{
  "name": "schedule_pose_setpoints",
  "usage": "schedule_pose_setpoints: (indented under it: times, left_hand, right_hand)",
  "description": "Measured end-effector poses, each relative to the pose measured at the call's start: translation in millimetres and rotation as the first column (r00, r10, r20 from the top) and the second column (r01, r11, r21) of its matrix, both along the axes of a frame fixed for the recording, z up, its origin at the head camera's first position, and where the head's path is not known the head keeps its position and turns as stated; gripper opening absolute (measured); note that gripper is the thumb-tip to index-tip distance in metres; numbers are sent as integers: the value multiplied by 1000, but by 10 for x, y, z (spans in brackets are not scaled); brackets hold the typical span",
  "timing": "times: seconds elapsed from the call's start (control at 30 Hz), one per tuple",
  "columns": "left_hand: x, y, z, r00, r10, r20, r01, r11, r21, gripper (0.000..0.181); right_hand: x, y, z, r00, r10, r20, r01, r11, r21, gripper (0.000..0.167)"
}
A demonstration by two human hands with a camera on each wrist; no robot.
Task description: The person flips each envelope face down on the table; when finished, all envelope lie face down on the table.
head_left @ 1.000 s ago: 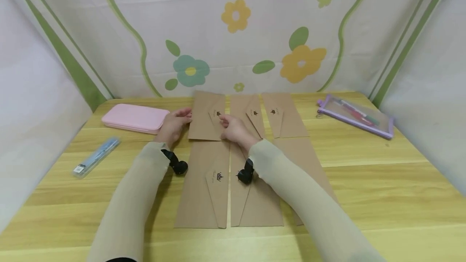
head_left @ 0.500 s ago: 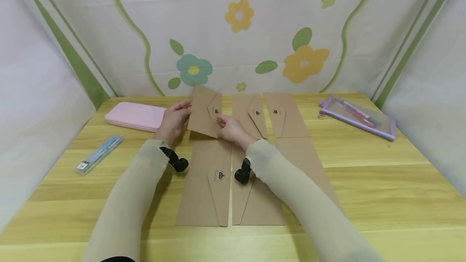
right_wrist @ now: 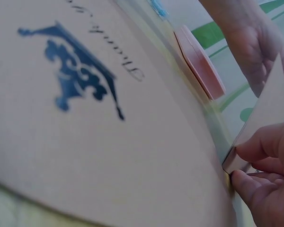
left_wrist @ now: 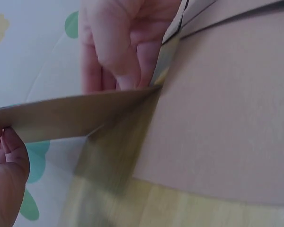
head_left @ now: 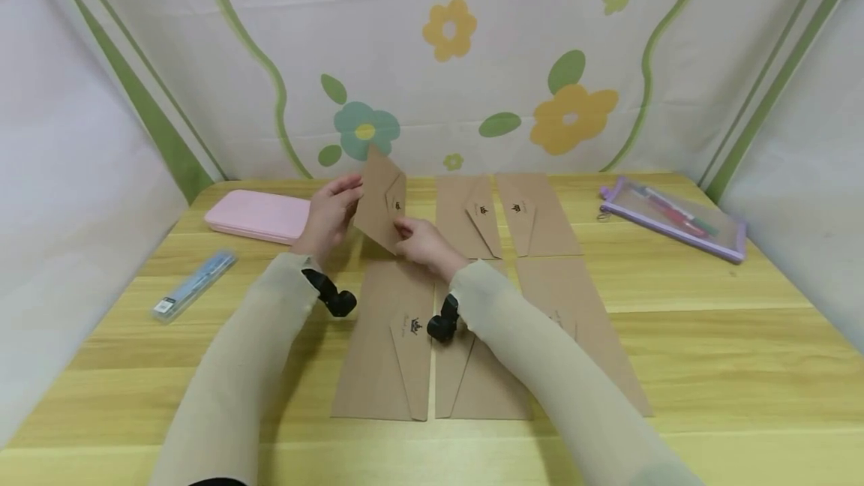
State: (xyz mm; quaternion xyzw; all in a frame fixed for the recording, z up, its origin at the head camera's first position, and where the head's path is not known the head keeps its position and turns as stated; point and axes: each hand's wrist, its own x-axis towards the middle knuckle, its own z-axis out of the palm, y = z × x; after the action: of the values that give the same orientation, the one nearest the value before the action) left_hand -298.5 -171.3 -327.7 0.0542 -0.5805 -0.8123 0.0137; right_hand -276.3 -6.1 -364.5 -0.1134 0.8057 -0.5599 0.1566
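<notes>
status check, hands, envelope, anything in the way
Left hand and right hand both holding brown envelope. Brown envelope tilted up steeply. Flat envelopes and pink case close by, nothing seen blocking.

Envelopes (head_left: 486,385) lie on the table (head_left: 709,343), case (head_left: 259,214) to their left, pouch (head_left: 675,217) right

left hand (head_left: 327,220): left of the raised envelope (head_left: 379,205), fingertips partly hidden behind it.
right hand (head_left: 428,244): at the raised envelope's corner, cut off by the right-wrist view's right edge.
pink case (head_left: 256,214): left of the raised envelope, one end hidden behind the left hand.
blue box (head_left: 199,280): nearer and left of the raised envelope, label (head_left: 164,307) too small to read.
</notes>
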Motion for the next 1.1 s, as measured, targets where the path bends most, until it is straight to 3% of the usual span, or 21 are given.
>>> schedule_pose_setpoints:
  times: [0.13,0.3,0.77,0.93,1.1]
  left_hand:
    - [-3,79,17,999,37,0,-37,999,8,40]
    - [-3,173,47,998,60,-14,-61,996,-62,40]
    - [4,440,152,999,49,-22,-52,983,-179,37]
    - [-13,490,166,999,44,-31,-50,970,-239,36]
    - [-38,500,177,998,51,-22,-55,955,-292,34]
  right_hand:
    - [-1,6,-13,1000,16,-7,-16,1000,-10,64]
    - [0,31,-32,1000,29,-12,-29,999,-46,65]
    - [10,86,-48,999,29,-13,-30,994,-108,66]
    - [70,95,8,996,-66,-60,59,991,-118,51]
    - [173,92,106,959,-190,-209,164,977,-134,32]
